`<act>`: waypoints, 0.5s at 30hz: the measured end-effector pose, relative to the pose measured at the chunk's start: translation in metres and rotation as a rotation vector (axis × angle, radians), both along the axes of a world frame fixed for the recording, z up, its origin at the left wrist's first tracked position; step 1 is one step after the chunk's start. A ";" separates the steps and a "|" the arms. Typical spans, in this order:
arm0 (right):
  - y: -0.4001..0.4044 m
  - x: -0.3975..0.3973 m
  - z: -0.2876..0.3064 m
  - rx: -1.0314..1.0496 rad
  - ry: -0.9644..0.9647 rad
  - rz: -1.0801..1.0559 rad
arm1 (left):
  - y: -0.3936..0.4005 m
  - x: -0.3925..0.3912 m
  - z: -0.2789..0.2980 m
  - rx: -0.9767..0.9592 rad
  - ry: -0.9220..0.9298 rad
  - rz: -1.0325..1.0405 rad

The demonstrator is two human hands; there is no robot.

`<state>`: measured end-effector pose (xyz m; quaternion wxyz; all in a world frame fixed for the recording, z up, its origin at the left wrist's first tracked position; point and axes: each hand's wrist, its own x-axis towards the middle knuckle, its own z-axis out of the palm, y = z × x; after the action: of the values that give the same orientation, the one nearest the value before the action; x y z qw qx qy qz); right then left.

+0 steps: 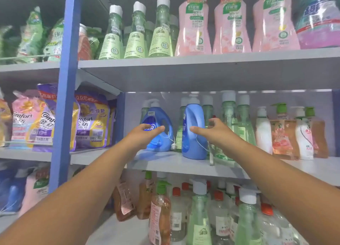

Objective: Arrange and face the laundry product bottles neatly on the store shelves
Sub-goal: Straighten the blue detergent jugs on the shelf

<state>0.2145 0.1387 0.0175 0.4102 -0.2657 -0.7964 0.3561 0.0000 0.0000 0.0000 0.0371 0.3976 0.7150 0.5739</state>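
Note:
Two blue detergent bottles stand on the middle shelf (184, 164). The left blue bottle (161, 123) faces forward with its label showing. The right blue bottle (194, 134) is turned sideways, handle edge toward me. My left hand (145, 133) reaches in front of the left bottle, fingers straight, covering part of its label. My right hand (211, 130) is spread around the right bottle's side, thumb in front and fingers toward the back; whether it touches is unclear. Neither hand holds anything.
Green clear bottles (239, 127) and white and orange pump bottles (287, 132) fill the shelf to the right. Green and pink bottles (193, 27) line the upper shelf. Comfort refill pouches (86, 123) sit left of the blue upright (64, 97). Crowded bottles (198, 213) stand below.

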 end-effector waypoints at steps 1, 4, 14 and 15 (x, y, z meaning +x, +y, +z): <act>0.002 -0.007 0.000 0.012 0.001 -0.025 | 0.001 -0.007 0.003 -0.009 0.016 0.011; 0.005 -0.026 0.004 0.013 -0.008 -0.111 | 0.008 -0.039 0.019 -0.065 0.069 0.060; 0.011 -0.064 0.006 0.023 0.065 -0.295 | 0.045 -0.134 0.052 -0.195 0.090 -0.163; 0.015 -0.060 0.007 0.015 0.057 -0.249 | 0.049 -0.139 0.051 -0.203 0.068 -0.208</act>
<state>0.1543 0.1539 0.0241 0.4755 -0.3492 -0.7480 0.3039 -0.1389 0.0493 0.0514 0.1122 0.4830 0.7252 0.4777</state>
